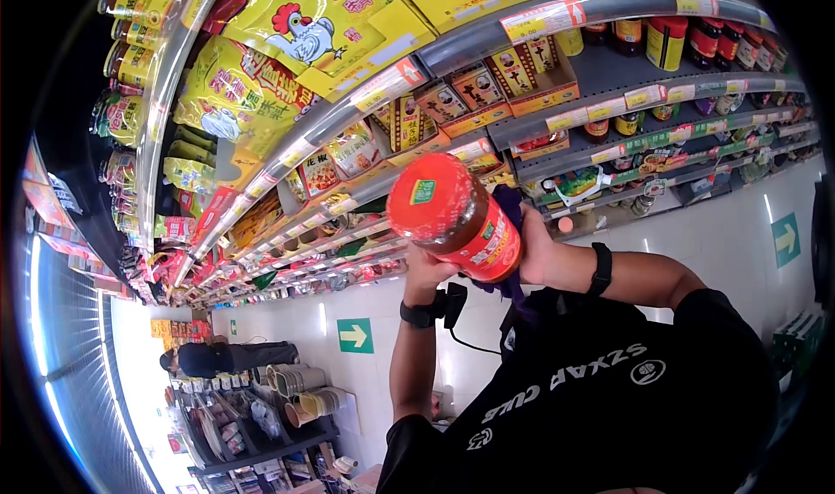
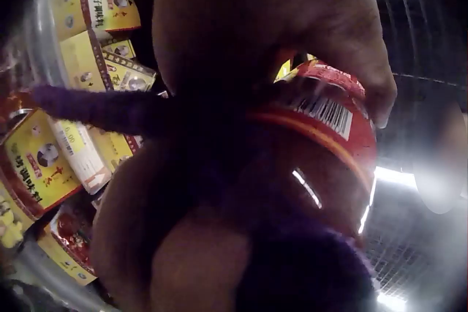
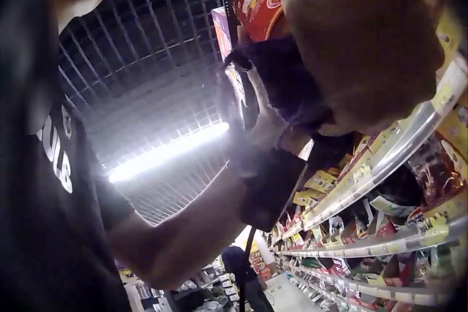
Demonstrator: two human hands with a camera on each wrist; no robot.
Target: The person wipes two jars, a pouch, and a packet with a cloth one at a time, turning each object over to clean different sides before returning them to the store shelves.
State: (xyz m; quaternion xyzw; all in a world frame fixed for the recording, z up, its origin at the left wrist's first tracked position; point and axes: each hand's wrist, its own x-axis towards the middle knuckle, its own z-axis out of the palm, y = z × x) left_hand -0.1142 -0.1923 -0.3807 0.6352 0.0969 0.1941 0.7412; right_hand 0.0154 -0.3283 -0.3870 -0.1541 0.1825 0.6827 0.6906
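Risk: the jar is big and smooth, held up off any surface; I'd judge a slack grip would drop it to the tiled floor.
Shelves: just behind the jar, packed with yellow packets and small bottles.
Jar: red, label and barcode, at chest height.
Left hand: curled round the jar with a purple cloth.
Right hand: grips the jar's underside.
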